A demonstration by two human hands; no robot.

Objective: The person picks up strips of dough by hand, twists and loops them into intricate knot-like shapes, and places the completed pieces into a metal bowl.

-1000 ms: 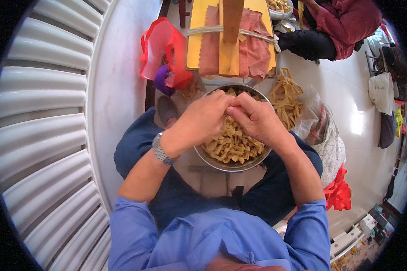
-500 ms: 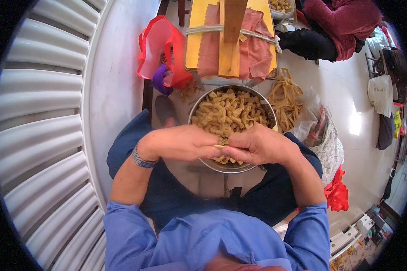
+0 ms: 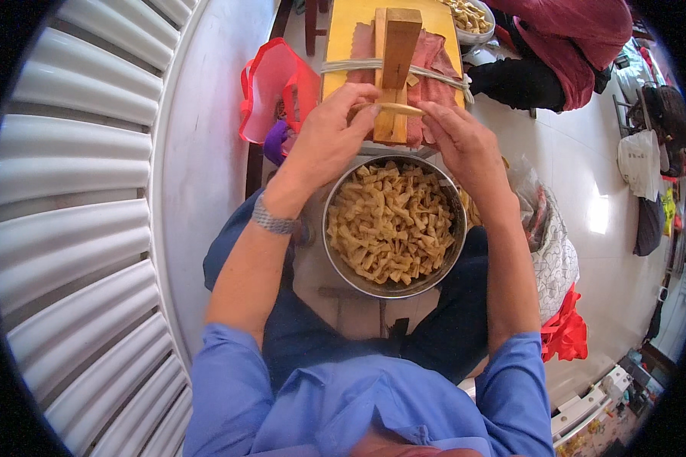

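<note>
My left hand [image 3: 329, 137] and my right hand [image 3: 465, 141] pinch the two ends of a thin pale-yellow strip [image 3: 401, 109]. It stretches level across the front of a wooden post on a base [image 3: 391, 126]; whether they touch I cannot tell. Under the base lies a pink cloth [image 3: 430, 85], tied with a white cord [image 3: 358, 65] on a yellow board [image 3: 349, 14]. Nearer to me, between my knees, a round metal bowl [image 3: 327, 228] holds many short, twisted pale-yellow pieces [image 3: 396, 221].
A red bag [image 3: 270, 91] stands left of the board, with something purple [image 3: 277, 143] beside it. Slatted white panels [image 3: 76, 152] run along the left. A person in a maroon top [image 3: 579, 38] sits at the far right, near another bowl of pieces [image 3: 471, 17]. Bags [image 3: 550, 259] lie to my right.
Both hands have moved up and away from over the bowl to the wooden post. They have spread apart, and the strip now shows stretched between them.
</note>
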